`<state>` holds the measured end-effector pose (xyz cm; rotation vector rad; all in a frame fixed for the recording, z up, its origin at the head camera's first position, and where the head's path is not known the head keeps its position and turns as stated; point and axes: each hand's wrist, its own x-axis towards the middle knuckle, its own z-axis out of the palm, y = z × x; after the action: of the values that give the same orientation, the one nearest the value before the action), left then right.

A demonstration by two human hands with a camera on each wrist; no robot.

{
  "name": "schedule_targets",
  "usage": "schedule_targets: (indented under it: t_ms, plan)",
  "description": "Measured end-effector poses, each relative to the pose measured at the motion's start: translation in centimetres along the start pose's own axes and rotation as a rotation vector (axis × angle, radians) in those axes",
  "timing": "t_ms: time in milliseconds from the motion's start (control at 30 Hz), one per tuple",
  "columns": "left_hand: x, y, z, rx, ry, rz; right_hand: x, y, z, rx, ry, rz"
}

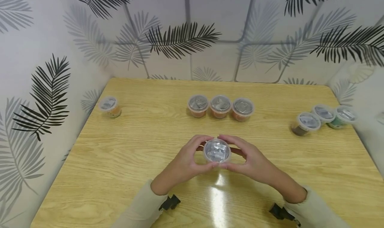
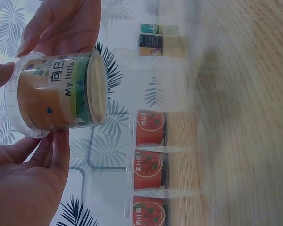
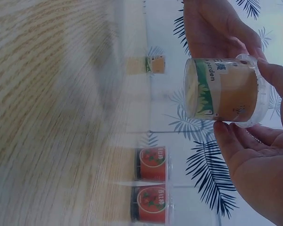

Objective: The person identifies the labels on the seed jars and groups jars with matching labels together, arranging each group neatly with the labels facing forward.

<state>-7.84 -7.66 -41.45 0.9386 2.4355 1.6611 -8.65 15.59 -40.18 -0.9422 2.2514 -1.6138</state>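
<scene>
A small clear plastic cup (image 1: 217, 150) with a transparent lid is held up off the table between both hands. Its printed label, orange and green with "My little" lettering, shows in the left wrist view on the cup (image 2: 54, 92). My left hand (image 1: 186, 161) grips the cup's left side, thumb at the near edge and fingers at the far edge. From the other side my right hand (image 1: 253, 161) holds it the same way. The lidded top faces up toward the head camera, with something silvery under the lid.
Three lidded red cups (image 1: 220, 106) stand in a row at the back middle. An orange-labelled cup (image 1: 109, 107) is at the back left. Toward the right edge three more cups cluster, a dark one (image 1: 305, 124) in front. Behind the wooden table (image 1: 144, 128) rises a leaf-patterned backdrop (image 1: 210, 61).
</scene>
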Motion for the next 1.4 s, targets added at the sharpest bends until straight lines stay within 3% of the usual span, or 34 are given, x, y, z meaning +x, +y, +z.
schedule_targets:
  t_ms: [67,167,267,400,600,833,1100,1267,1400]
  plan:
    - [0.0,0.1,0.0,-0.013,0.011,-0.013,0.0,0.0,0.0,0.005,-0.003,0.004]
    - [0.1,1.7,-0.3,-0.039,0.02,-0.045,0.0,0.0,0.1,0.013,0.0,0.013]
    - [0.2,1.9,-0.4,-0.069,0.007,-0.067,0.0,0.0,0.1,0.016,0.018,0.009]
    - [0.2,0.4,-0.2,-0.068,-0.028,-0.047,0.0,0.2,0.3,0.014,0.053,-0.009]
    - [0.4,0.4,-0.5,0.026,-0.061,-0.017,0.1,0.4,0.8,0.012,0.082,-0.017]
    - [0.6,1.2,-1.0,0.159,-0.11,-0.05,0.1,0.6,1.4,-0.002,0.098,-0.008]
    - [0.5,1.3,-1.3,0.208,-0.11,-0.033,0.2,0.7,1.5,-0.005,0.038,-0.021]
    - [0.4,1.1,-1.5,0.226,-0.109,-0.04,0.2,0.5,0.6,-0.022,0.003,-0.013]
    - [0.2,0.9,-2.1,0.271,-0.089,-0.062,0.0,0.8,-1.6,-0.061,0.04,-0.015]
